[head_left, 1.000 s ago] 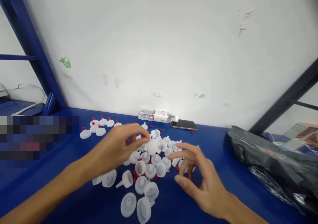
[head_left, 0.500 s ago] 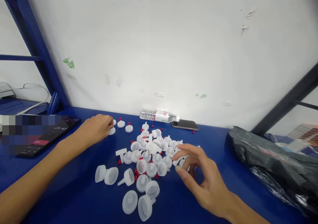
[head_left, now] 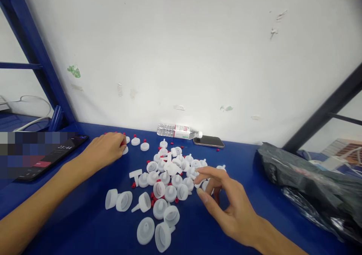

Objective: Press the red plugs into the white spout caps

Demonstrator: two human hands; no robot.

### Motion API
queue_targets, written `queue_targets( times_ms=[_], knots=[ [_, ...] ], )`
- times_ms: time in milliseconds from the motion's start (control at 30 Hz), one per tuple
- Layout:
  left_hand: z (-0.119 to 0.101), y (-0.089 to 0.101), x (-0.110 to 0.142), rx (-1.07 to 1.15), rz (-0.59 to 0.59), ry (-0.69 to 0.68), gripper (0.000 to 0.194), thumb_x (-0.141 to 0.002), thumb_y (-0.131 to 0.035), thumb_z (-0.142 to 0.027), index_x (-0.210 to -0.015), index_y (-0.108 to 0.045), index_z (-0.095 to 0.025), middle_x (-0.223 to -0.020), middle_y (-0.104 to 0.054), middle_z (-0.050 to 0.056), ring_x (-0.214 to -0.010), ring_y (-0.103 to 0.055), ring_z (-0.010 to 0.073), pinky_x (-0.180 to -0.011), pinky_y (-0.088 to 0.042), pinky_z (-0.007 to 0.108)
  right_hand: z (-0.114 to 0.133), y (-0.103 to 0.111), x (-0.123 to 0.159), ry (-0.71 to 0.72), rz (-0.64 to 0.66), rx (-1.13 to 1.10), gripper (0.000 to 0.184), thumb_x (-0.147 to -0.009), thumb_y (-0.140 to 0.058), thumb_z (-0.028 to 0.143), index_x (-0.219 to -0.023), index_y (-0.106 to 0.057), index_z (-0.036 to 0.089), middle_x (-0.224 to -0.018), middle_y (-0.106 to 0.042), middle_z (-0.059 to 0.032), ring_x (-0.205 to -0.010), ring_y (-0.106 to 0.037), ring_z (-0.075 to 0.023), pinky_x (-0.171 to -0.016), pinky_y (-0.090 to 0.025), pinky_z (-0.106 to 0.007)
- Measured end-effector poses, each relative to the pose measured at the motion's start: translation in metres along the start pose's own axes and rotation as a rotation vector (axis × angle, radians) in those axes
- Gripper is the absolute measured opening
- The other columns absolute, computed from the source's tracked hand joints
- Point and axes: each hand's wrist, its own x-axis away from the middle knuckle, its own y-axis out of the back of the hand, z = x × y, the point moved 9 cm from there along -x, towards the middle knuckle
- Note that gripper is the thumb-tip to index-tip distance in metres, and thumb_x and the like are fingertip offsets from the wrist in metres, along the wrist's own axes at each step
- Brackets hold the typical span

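At the far left of the blue table, my left hand [head_left: 109, 148] has its fingers closed on a white nozzle cap [head_left: 125, 150], mostly hidden, with only the cap's edge showing. White caps with red tips [head_left: 144, 146] stand upright beside that hand. My right hand [head_left: 230, 202] hovers at the right side of a pile of loose white nozzle caps [head_left: 170, 193], its thumb and fingers apart and nothing between them. Small red tips [head_left: 153, 202] lie among the pile. A white T-shaped piece [head_left: 135, 175] rests at the pile's left edge.
A clear plastic bottle [head_left: 178, 131] lies by the wall, touching a dark phone [head_left: 209, 141]. Another phone [head_left: 53, 157] showing a timer lies at the left. A dark plastic bag [head_left: 305, 183] sits on the right. Blue frame posts [head_left: 42, 51] stand at the side.
The view has shifted slightly, so things sit a little further left. Both hands keep nearly the same pose and place over the table.
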Motion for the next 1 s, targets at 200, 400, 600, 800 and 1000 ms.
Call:
queue_targets(
  times_ms=[200, 400, 600, 800, 1000],
  knots=[
    [-0.009, 0.003, 0.006, -0.187, 0.020, 0.041, 0.020, -0.102, -0.056, -0.034, -0.102, -0.067, -0.018, -0.106, -0.065, 0.006, -0.073, -0.060, 0.0169, -0.069, -0.049, 0.034, 0.000, 0.000, 0.001, 0.016, -0.008, 0.012, 0.046, -0.100, -0.060, 0.018, -0.141, -0.048, 0.035, -0.106, -0.072, 0.0012, -0.059, -0.060, -0.0082, -0.053, -0.049, -0.020],
    [-0.035, 0.022, 0.012, -0.097, -0.099, -0.031, 0.039, -0.099, -0.039, -0.035, -0.115, -0.069, -0.017, -0.119, -0.060, 0.019, -0.081, -0.069, 0.0341, -0.064, -0.040, 0.041, 0.001, 0.002, 0.001, 0.027, -0.006, 0.020, 0.045, -0.101, -0.059, 0.017, -0.142, -0.049, 0.033, -0.105, -0.073, 0.0010, -0.061, -0.061, -0.0087, -0.054, -0.050, -0.019],
    [-0.079, 0.009, 0.020, 0.232, 0.011, -0.299, 0.032, -0.098, -0.048, -0.046, -0.099, -0.075, -0.028, -0.094, -0.073, 0.002, -0.082, -0.065, 0.0221, -0.074, -0.046, 0.032, 0.004, 0.002, 0.001, 0.054, -0.009, 0.026, 0.045, -0.100, -0.058, 0.015, -0.141, -0.049, 0.033, -0.103, -0.073, 0.0014, -0.060, -0.061, -0.0085, -0.054, -0.050, -0.019],
    [-0.081, -0.008, 0.018, 0.393, 0.149, -0.329, 0.025, -0.091, -0.061, -0.046, -0.095, -0.080, -0.030, -0.095, -0.077, -0.001, -0.067, -0.060, 0.0173, -0.062, -0.046, 0.028, 0.008, 0.001, 0.002, 0.083, 0.011, 0.048, 0.042, -0.101, -0.057, 0.014, -0.138, -0.051, 0.032, -0.103, -0.072, 0.0019, -0.061, -0.061, -0.0080, -0.056, -0.049, -0.020],
    [-0.083, -0.014, 0.018, 0.406, 0.141, -0.327, 0.020, -0.090, -0.062, -0.035, -0.082, -0.079, -0.028, -0.083, -0.076, 0.000, -0.065, -0.062, 0.0184, -0.060, -0.043, 0.030, 0.013, 0.001, 0.001, 0.110, 0.023, 0.084, 0.037, -0.102, -0.056, 0.014, -0.134, -0.052, 0.030, -0.100, -0.073, 0.0029, -0.062, -0.062, -0.0078, -0.058, -0.049, -0.020]
  ],
)
